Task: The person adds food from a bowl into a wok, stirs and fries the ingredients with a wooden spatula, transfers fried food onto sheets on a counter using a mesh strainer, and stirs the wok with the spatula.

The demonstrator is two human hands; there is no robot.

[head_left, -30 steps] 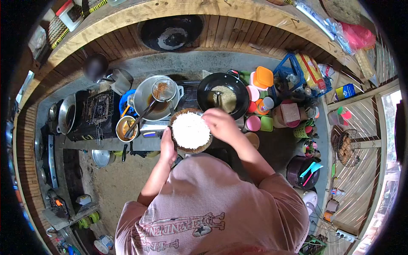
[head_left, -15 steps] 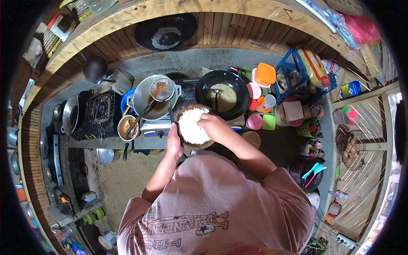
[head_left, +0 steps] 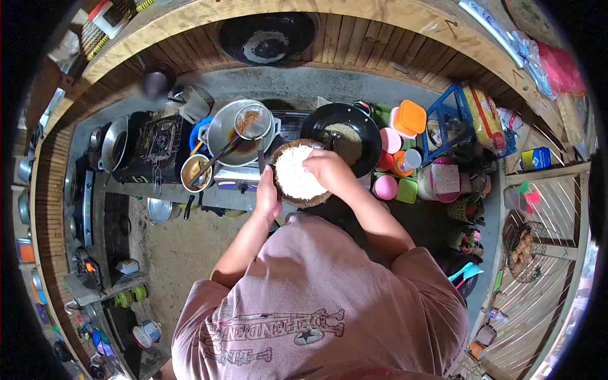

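Observation:
A round brown bowl (head_left: 308, 201) full of white shreds or grains (head_left: 296, 172) is in front of my chest. My left hand (head_left: 268, 196) grips its left rim, with the thumb along the side. The fingers of my right hand (head_left: 324, 168) are pressed together at the white food on the bowl's right side; what they pinch is hidden. Just beyond is a black wok (head_left: 373, 136) with pale food and a ladle inside. To the left, a strainer (head_left: 253, 120) with brown bits rests over a metal pot (head_left: 218, 120) of brown liquid.
A small pot (head_left: 196, 172) with a utensil stands left of the stove's front. Colourful containers (head_left: 410, 118) and a blue basket (head_left: 448, 120) are on the right. A grill rack (head_left: 158, 140) lies at the left, and another wok (head_left: 267, 39) hangs on the back wall.
My right hand has come down from above the bowl's edge into the white food. The whole view has shifted slightly, so the bowl and stove appear further right and higher.

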